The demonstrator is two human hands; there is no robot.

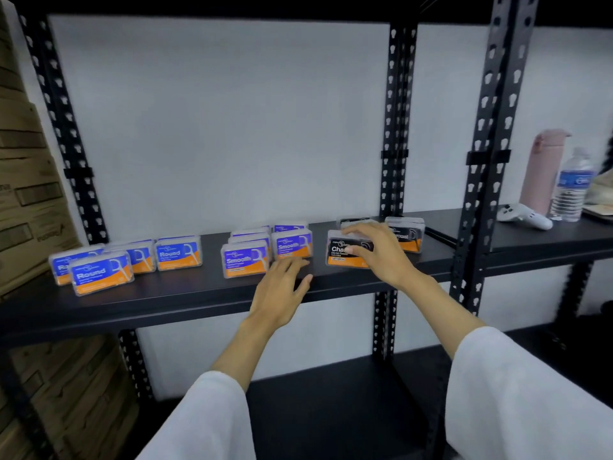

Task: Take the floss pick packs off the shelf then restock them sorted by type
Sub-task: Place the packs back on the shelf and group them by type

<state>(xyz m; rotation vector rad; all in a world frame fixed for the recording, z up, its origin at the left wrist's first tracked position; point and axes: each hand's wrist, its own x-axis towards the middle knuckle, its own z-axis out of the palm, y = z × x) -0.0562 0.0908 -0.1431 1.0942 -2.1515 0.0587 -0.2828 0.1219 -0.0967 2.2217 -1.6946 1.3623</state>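
The right hand (374, 250) pinches a black pack (345, 254) near the shelf's (166, 293) front edge; the left hand (282, 290) lies spread, empty, beside the blue packs (245, 258).

A black metal shelf (185, 295) carries floss pick packs standing in three groups: blue Round packs (101, 272) at the left, blue Smooth packs (245, 258) in the middle, and black charcoal packs (406, 235) at the right. On the neighbouring shelf board (530, 240) stand a pink flask (540, 174) and a water bottle (572, 185), with a white controller (524, 215) lying beside them.
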